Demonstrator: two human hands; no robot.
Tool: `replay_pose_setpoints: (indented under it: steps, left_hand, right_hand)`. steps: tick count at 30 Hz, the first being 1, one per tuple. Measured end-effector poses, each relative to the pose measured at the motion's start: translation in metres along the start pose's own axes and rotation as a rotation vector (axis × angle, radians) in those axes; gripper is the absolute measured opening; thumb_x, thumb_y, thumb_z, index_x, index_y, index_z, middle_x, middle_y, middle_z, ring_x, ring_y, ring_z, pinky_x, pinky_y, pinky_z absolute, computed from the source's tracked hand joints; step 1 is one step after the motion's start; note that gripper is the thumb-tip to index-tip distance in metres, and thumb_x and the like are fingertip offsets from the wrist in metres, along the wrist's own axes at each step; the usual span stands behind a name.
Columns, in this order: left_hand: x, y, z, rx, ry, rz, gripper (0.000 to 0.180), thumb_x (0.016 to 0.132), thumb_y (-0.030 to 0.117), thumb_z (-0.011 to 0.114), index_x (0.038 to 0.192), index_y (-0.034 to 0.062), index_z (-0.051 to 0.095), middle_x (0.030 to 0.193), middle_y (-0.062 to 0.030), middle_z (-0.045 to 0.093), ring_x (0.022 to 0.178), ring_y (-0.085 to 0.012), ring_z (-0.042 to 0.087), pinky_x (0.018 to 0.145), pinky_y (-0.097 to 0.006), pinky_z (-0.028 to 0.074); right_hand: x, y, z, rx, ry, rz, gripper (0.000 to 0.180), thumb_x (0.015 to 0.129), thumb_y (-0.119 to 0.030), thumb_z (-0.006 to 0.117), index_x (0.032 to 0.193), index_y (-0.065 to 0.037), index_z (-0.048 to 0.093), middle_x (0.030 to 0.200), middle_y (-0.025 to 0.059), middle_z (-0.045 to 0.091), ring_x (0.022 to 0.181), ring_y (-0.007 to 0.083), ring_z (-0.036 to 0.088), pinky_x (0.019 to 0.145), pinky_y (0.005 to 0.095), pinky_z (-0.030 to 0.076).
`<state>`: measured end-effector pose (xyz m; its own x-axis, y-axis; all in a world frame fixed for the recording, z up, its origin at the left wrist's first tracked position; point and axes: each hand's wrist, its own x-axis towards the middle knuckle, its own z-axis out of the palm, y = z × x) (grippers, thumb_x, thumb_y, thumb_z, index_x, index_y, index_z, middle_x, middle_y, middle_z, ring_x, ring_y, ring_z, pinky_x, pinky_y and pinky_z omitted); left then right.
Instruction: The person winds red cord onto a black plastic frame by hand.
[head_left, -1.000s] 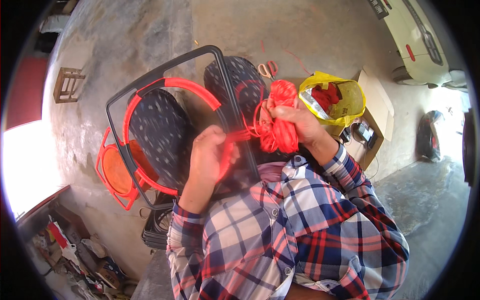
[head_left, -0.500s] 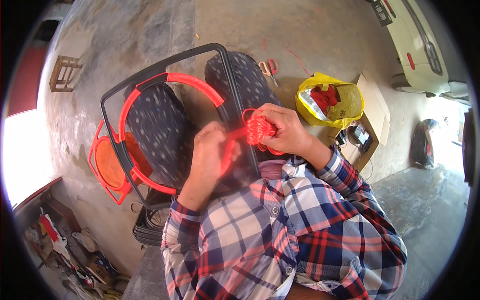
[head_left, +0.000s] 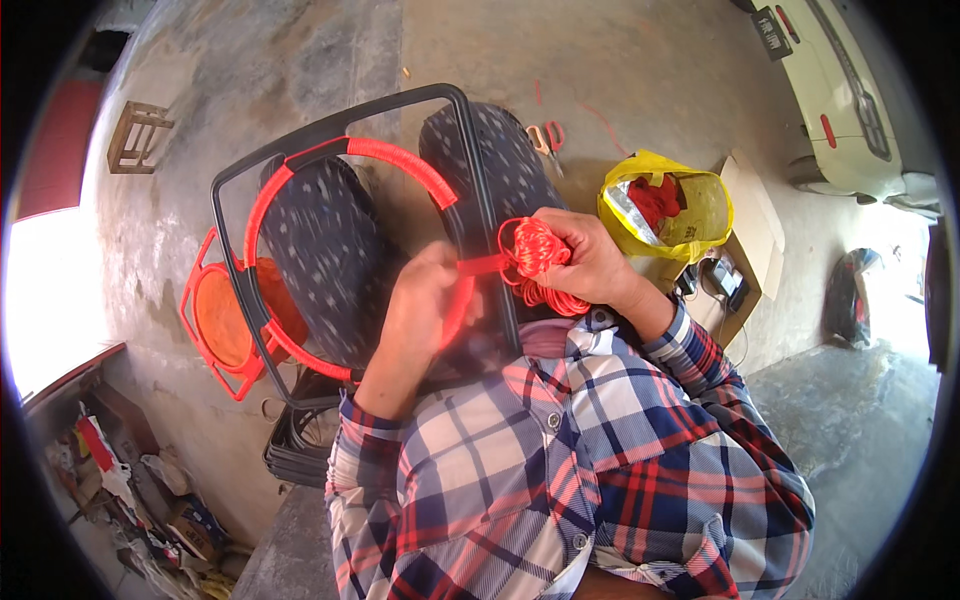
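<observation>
A black frame [head_left: 478, 150] with rounded corners and a ring inside it lies across my lap. Red cord wrapping [head_left: 405, 162] covers stretches of the ring, while other stretches are bare black. My left hand [head_left: 420, 300], a little blurred, is closed around the ring's near right part, where more red wrapping shows beside the fingers. My right hand [head_left: 592, 258] grips a looped bundle of red cord [head_left: 537, 250] just right of the frame's side bar. A flat red band of cord [head_left: 482, 265] stretches between the bundle and my left hand.
On the floor beyond my right knee lie scissors [head_left: 548, 140] and bits of red cord. A yellow bag [head_left: 717, 205] holding red material stands by an open cardboard box [head_left: 757, 235]. Left are an orange-seated stool [head_left: 222, 320] and stacked black frames [head_left: 295, 455]. A car [head_left: 850, 90] stands far right.
My right hand has moved slightly right with the cord bundle, which has turned, its loops hanging lower. My left hand stays at the ring. The whole view has shifted a little.
</observation>
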<state>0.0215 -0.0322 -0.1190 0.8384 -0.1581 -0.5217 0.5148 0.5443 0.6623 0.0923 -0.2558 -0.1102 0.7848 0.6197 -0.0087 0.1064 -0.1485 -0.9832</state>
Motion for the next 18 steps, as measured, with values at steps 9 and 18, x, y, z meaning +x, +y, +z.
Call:
replay_pose_setpoints:
  steps: [9,18]
  left_hand:
    - [0.004,0.003,0.007,0.049,0.010,-0.039,0.018,0.071,0.010,0.041,0.085,0.0006,0.050,0.066,-0.0142,0.057,0.042,-0.0212,0.050,0.042,-0.031,0.044]
    - [0.003,0.006,0.017,0.002,0.057,-0.040,0.019,0.071,0.010,0.041,0.084,0.0001,0.050,0.068,-0.0140,0.056,0.040,-0.0188,0.048,0.038,-0.030,0.042]
  right_hand:
    - [0.002,0.007,0.001,0.002,0.012,0.018,0.024,0.076,-0.015,0.075,0.092,-0.002,0.063,0.077,0.0065,0.058,0.070,0.0156,0.057,0.067,0.0293,0.047]
    - [0.002,0.004,0.002,0.009,0.007,0.039,0.024,0.076,-0.015,0.076,0.093,-0.002,0.063,0.079,0.0062,0.059,0.071,0.0133,0.056,0.067,0.0292,0.047]
